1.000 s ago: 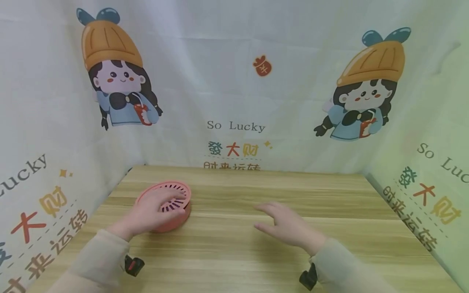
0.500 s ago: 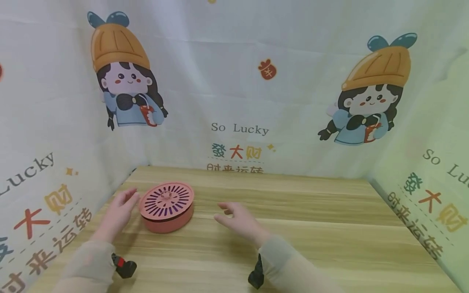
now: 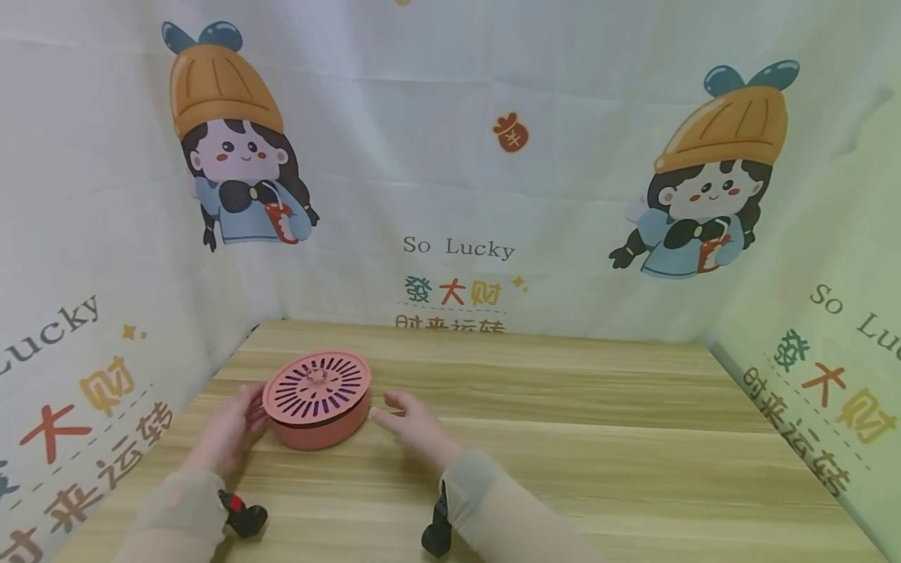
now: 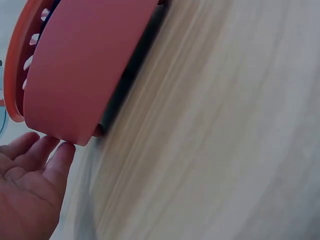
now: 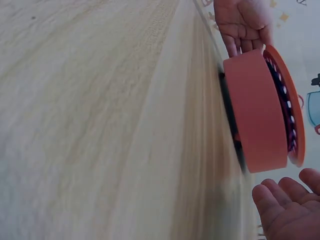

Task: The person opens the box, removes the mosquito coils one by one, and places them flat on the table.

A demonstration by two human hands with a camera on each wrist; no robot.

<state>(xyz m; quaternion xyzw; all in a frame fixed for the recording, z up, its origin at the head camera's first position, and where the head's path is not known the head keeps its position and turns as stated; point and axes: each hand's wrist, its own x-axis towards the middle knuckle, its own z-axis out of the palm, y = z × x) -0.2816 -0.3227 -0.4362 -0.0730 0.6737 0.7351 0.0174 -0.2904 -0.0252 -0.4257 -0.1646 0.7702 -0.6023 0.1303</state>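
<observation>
A round pink box [image 3: 320, 432] stands on the left part of the table. Its slotted lid [image 3: 338, 399] has a small clear knob at the centre, and dark blue shows through the slots. On the box's left side, my left hand [image 3: 228, 426] touches the wall with its fingertips; the left wrist view shows the fingers [image 4: 59, 160] against the box's lower edge. My right hand [image 3: 417, 430] is close to the right side, fingers relaxed. In the right wrist view a small gap separates this hand [image 5: 290, 210] from the box [image 5: 257, 115].
The wood-grain table [image 3: 563, 422] extends to the right and toward me. A pale printed cloth [image 3: 450, 172] hangs behind it and along both sides. Black wrist cameras [image 3: 438, 528] sit under both sleeves.
My left hand has come off the lid and moved to the box's left side. The right hand has travelled left, up to the box's right side. The box stays in place.
</observation>
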